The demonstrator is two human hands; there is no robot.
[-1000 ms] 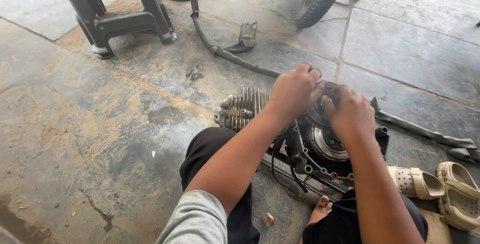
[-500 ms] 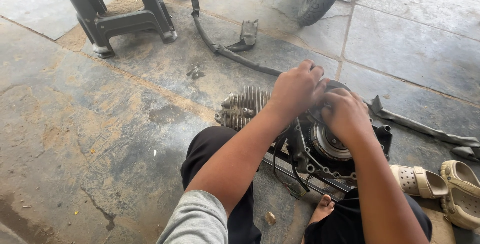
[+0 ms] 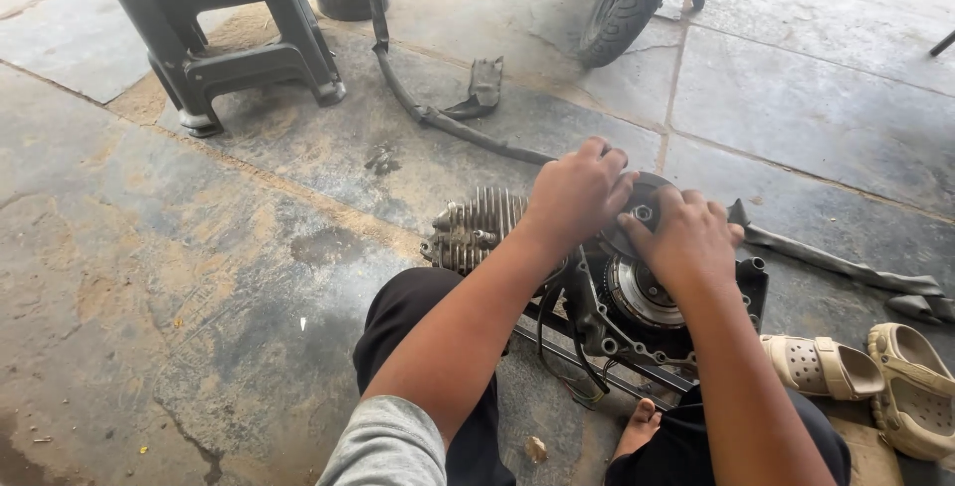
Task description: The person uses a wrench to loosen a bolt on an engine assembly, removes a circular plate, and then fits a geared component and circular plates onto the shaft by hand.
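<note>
Grip of both hands, left [image 3: 577, 193] and right [image 3: 686, 237], palms down, clasping dark round part [image 3: 645, 195] on engine [image 3: 617, 297].

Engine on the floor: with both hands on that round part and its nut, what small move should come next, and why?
Probably turn the nut with the right hand while the left hand steadies the dark round part. Both hands already rest on that part above the open engine, fingers at the nut, and no tool is in either hand.
</note>
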